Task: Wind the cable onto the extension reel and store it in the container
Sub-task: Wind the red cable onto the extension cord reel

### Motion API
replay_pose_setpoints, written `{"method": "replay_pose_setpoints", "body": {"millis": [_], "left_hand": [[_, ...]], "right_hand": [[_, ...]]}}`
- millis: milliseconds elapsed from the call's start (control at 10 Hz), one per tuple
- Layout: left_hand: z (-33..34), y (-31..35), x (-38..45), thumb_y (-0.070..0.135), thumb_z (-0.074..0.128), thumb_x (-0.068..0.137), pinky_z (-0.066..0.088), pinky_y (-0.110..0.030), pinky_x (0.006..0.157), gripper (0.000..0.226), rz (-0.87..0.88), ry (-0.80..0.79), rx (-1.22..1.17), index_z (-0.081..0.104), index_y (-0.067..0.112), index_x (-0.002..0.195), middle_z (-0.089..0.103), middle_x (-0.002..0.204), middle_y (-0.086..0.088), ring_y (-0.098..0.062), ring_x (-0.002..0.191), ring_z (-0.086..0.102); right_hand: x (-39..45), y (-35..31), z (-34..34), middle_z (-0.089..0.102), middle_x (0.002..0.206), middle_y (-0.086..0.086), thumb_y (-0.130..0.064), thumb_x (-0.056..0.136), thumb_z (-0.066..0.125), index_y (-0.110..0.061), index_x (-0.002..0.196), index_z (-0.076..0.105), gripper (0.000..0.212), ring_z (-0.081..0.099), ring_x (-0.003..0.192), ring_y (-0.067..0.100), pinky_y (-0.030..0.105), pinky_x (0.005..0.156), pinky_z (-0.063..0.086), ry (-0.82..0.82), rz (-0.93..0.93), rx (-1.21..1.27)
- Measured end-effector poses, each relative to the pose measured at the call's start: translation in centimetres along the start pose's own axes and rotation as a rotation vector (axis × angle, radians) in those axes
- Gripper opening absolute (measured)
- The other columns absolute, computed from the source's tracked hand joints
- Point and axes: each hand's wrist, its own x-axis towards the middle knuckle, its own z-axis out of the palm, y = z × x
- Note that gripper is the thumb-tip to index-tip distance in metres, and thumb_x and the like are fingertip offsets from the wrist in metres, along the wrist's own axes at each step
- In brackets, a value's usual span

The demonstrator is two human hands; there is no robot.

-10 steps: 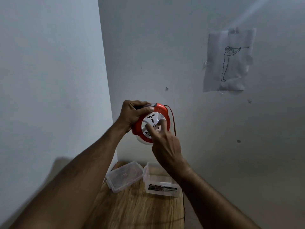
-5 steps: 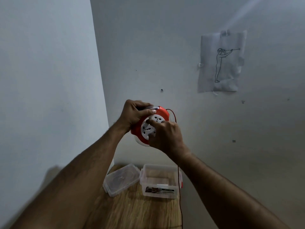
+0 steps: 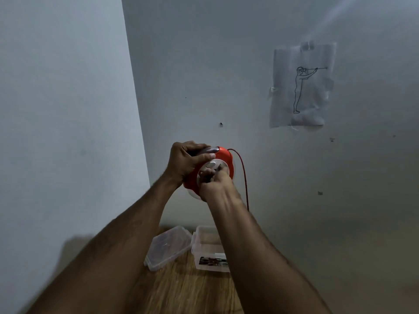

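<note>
The round red reel (image 3: 223,158) is held up in the air, in front of the wall. The left hand (image 3: 186,164) wraps around its rim at about 10 o'clock, fingers curled tight on it. The right hand (image 3: 214,184) presses on the white face at about 6 o'clock, with fingers bunched close on the turning part (just what they pinch is too blurry to tell). The red cable (image 3: 243,177) leaves the reel at 2 o'clock and hangs down past the right arm.

This looks like the winding step. To do it well, the left hand should keep the reel still while the right hand turns the face round and round in smooth circles. The cable should hang free, so it does not knot or snag.

Down below, at 6 o'clock from the reel, is a wooden table (image 3: 181,291). The clear container (image 3: 207,250) sits open there, with its lid (image 3: 167,248) just beside it at 9 o'clock. The walls are pale, and a paper drawing (image 3: 301,87) is stuck high at 2 o'clock.
</note>
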Motion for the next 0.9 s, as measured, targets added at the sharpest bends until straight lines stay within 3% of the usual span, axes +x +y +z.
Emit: {"method": "replay_pose_setpoints", "body": {"millis": [100, 200, 300, 400, 500, 600, 700, 800, 900], "left_hand": [[-0.7, -0.2, -0.1, 0.020, 0.088, 0.078, 0.060, -0.021, 0.075, 0.031, -0.038, 0.010, -0.052, 0.080, 0.011, 0.107, 0.079, 0.094, 0.002, -0.012, 0.086, 0.076], [-1.3, -0.3, -0.2, 0.019, 0.086, 0.081, 0.062, -0.027, 0.077, 0.025, -0.080, 0.030, -0.112, 0.080, 0.015, 0.106, 0.080, 0.096, 0.002, -0.017, 0.085, 0.077], [-2.1, -0.4, -0.1, 0.019, 0.084, 0.082, 0.061, -0.025, 0.077, 0.026, -0.109, 0.032, -0.132, 0.079, 0.012, 0.108, 0.080, 0.097, 0.004, -0.015, 0.086, 0.077], [-2.5, 0.0, 0.0, 0.015, 0.085, 0.082, 0.062, -0.026, 0.078, 0.027, -0.110, -0.003, -0.125, 0.079, 0.010, 0.109, 0.079, 0.098, 0.002, -0.016, 0.088, 0.077], [-2.6, 0.3, 0.0, 0.013, 0.085, 0.081, 0.063, -0.030, 0.079, 0.028, -0.117, -0.030, -0.148, 0.080, 0.007, 0.107, 0.080, 0.099, -0.005, -0.020, 0.088, 0.078], [-2.6, 0.2, 0.0, 0.016, 0.086, 0.081, 0.063, -0.030, 0.080, 0.030, -0.117, -0.050, -0.124, 0.080, 0.007, 0.109, 0.080, 0.102, -0.006, -0.020, 0.090, 0.077], [-2.0, 0.1, -0.2, 0.018, 0.086, 0.081, 0.061, -0.025, 0.075, 0.032, -0.083, -0.074, -0.069, 0.079, 0.007, 0.110, 0.079, 0.101, -0.005, -0.017, 0.088, 0.077], [-1.3, 0.5, -0.3, 0.019, 0.086, 0.081, 0.060, -0.022, 0.073, 0.032, -0.056, -0.062, -0.051, 0.079, 0.008, 0.110, 0.079, 0.099, -0.004, -0.015, 0.087, 0.076], [-1.4, 1.0, 0.2, 0.022, 0.086, 0.081, 0.061, -0.023, 0.076, 0.032, -0.047, -0.060, -0.043, 0.080, 0.010, 0.110, 0.079, 0.100, -0.003, -0.015, 0.088, 0.076]], "right_hand": [[-1.3, -0.7, -0.6, 0.066, 0.110, 0.022, -0.023, 0.092, 0.071, -0.002, 0.129, 0.047, 0.048, 0.065, 0.055, 0.016, 0.026, 0.079, 0.060, 0.056, 0.040, 0.021], [-2.2, -0.7, -1.9, 0.071, 0.107, 0.018, -0.030, 0.092, 0.070, -0.005, 0.121, 0.054, 0.042, 0.074, 0.065, 0.021, 0.032, 0.064, 0.063, 0.103, -0.342, -0.709], [-1.8, -1.5, -4.4, 0.071, 0.105, 0.007, -0.019, 0.090, 0.071, -0.015, 0.121, 0.059, 0.034, 0.069, 0.072, 0.016, 0.014, 0.058, 0.050, -0.146, -1.429, -1.677], [-1.1, -2.6, -6.5, 0.053, 0.131, 0.022, -0.013, 0.088, 0.067, -0.017, 0.136, 0.054, 0.049, 0.065, 0.069, 0.023, 0.020, 0.054, 0.044, -0.489, -1.754, -2.278], [-0.6, -4.2, -6.8, 0.036, 0.144, 0.031, -0.011, 0.089, 0.063, -0.022, 0.146, 0.042, 0.062, 0.061, 0.071, 0.023, 0.024, 0.051, 0.043, -0.570, -1.767, -2.514], [0.1, -5.3, -6.2, 0.043, 0.138, 0.035, -0.017, 0.090, 0.066, -0.024, 0.151, 0.036, 0.068, 0.059, 0.060, 0.020, 0.028, 0.047, 0.047, -0.599, -1.821, -2.645], [0.3, -5.5, -5.5, 0.064, 0.101, 0.026, -0.025, 0.086, 0.075, -0.018, 0.143, 0.049, 0.062, 0.062, 0.058, 0.023, 0.030, 0.048, 0.051, -0.647, -1.966, -2.662], [0.6, -5.8, -4.5, 0.070, 0.091, 0.022, -0.032, 0.073, 0.085, -0.014, 0.131, 0.060, 0.065, 0.069, 0.064, 0.029, 0.034, 0.055, 0.057, -0.756, -2.010, -2.510], [0.8, -5.6, -4.0, 0.074, 0.103, 0.019, -0.032, 0.070, 0.086, -0.011, 0.123, 0.065, 0.062, 0.073, 0.070, 0.028, 0.033, 0.065, 0.060, -0.670, -1.872, -2.196]]}}
